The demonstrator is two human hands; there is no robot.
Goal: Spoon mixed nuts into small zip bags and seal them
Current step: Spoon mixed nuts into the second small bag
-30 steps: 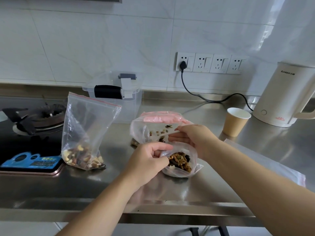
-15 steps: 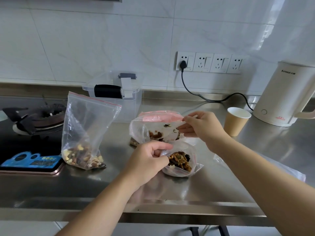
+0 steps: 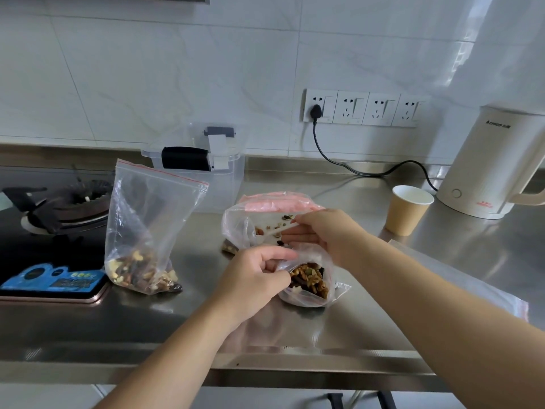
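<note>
A small clear zip bag [image 3: 312, 286] partly filled with mixed nuts sits on the steel counter. My left hand [image 3: 253, 278] pinches its rim on the left side and holds the mouth open. My right hand [image 3: 321, 231] hovers just behind and above that bag, its fingers curled round a thin white spoon [image 3: 283, 228] whose bowl reaches into a larger clear bag with a pink zip [image 3: 244, 225] that holds a few nuts. A tall zip bag with a red strip [image 3: 147, 228] stands upright to the left with nuts at its bottom.
A gas hob [image 3: 65, 205] and a blue digital scale [image 3: 53, 280] lie at the left. A clear lidded box [image 3: 227, 178] stands at the back. A paper cup [image 3: 410, 209], a cream kettle [image 3: 498, 163] and its black cable [image 3: 333, 160] are at the right. Flat empty bags [image 3: 472, 287] lie under my right forearm.
My right hand dipped into the pink-zip bag, lifted back toward the wall half a second ago, and has now come down again toward the small bag. My left hand kept its grip.
</note>
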